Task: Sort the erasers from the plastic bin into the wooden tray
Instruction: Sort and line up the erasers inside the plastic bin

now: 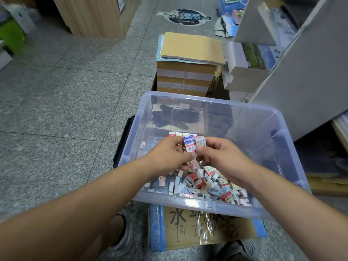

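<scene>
The left hand [169,155] is pinching a blue-and-red eraser [189,145], the right hand [224,157] a grey eraser [200,142]. Cardboard [188,228] under the plastic bin [207,99] is showing "水".

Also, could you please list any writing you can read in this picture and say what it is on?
"水": handwritten in black on the cardboard under the plastic bin; neighbouring characters are unreadable.
Red and blue print on the wrapped eraser in the left hand: too blurred.
Print on the grey eraser in the right hand: too blurred.
Lettering on the floor sticker: too small.
Wrappers of the loose erasers: too small.
</scene>
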The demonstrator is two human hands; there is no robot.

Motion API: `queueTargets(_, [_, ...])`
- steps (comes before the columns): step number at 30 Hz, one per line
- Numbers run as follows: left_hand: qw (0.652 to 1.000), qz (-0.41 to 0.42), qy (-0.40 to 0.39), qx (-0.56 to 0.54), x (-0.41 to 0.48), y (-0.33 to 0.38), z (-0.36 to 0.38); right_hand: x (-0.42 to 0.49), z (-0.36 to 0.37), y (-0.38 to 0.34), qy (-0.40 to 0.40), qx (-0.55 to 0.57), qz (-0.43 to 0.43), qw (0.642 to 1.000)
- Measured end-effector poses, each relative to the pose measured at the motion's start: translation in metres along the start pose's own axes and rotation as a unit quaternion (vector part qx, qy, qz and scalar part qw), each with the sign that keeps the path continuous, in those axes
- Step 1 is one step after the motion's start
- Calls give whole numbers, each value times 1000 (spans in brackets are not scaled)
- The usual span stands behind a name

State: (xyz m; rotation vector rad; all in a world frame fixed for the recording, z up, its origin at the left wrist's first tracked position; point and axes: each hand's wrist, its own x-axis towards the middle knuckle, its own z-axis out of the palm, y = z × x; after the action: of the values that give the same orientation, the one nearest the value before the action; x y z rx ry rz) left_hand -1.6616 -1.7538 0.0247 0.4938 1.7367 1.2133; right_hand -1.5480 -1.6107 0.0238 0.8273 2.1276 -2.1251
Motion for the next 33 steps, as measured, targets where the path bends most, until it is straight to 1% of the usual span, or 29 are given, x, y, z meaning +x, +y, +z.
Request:
queueTargets(2, [1000,1,14,8,4,1,-2,3,-7,0,15,37,20,999])
queueTargets(3, [1000,2,23,14,6,1,-4,6,-12,0,38,32,27,998])
queueTargets(6, [999,0,49,16,12,0,-11,21,-38,5,152,-16,64,986])
queueTargets(8, [998,-13,62,15,16,0,-14,31,-53,12,212,-13,107,971])
queueTargets(10, [997,-29,69,12,20,0,-17,44,-59,22,215,11,145,966])
queueTargets(12, [996,-48,69,5,24,-2,-17,60,-57,33,194,21,175,965])
queueTargets(18, [995,-90,51,14,32,-10,-11,112,-42,45,213,-64,199,954])
queueTargets(22, [994,-99,25,23,33,-13,-10,128,-35,49,238,-141,225,934])
queueTargets(26, [994,-97,28,41,36,-14,-11,131,-35,54,234,-191,214,929])
queueTargets(30, [994,-96,25,42,36,-14,-10,125,-33,57,231,-215,183,931])
queueTargets(33, [995,-90,24,40,35,-12,-9,125,-30,56,225,-230,179,930])
